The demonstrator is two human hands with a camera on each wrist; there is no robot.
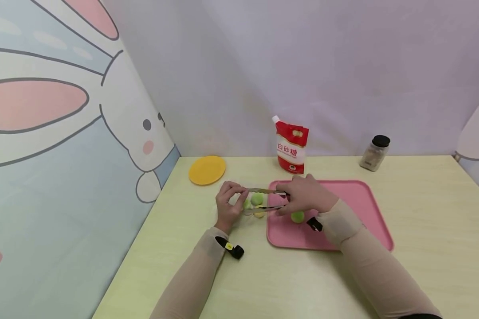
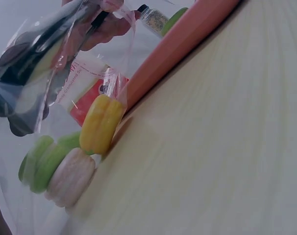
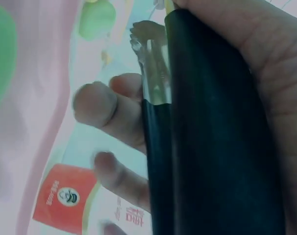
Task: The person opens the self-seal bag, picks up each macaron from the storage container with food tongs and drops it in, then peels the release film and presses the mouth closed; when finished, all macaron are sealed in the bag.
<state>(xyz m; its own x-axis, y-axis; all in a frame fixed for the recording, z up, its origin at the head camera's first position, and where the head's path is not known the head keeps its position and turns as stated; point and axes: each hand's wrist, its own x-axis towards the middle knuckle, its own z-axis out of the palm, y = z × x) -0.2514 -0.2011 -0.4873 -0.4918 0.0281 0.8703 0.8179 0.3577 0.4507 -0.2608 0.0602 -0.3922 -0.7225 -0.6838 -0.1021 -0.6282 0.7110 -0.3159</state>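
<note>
In the head view my left hand [image 1: 228, 206] pinches the rim of a clear plastic bag [image 2: 123, 81], left of the pink tray [image 1: 355, 190]. Inside the bag are macarons: a yellow macaron [image 2: 100, 125], a pale pink macaron [image 2: 70, 177] and green ones [image 2: 49, 166]. My right hand [image 1: 309, 195], over the tray's left part, grips a pair of tongs [image 1: 265, 191] by the dark handles. The two arms of the tongs are spread apart, their metal ends reaching the bag beside my left fingertips. One green macaron [image 1: 297, 216] lies on the tray beneath my right hand.
A yellow plate [image 1: 207, 170] lies at the back left of the table. Behind the tray a red and white sugar pouch [image 1: 291, 148] stands near the wall. A jar with a black lid [image 1: 375, 154] stands at the back right.
</note>
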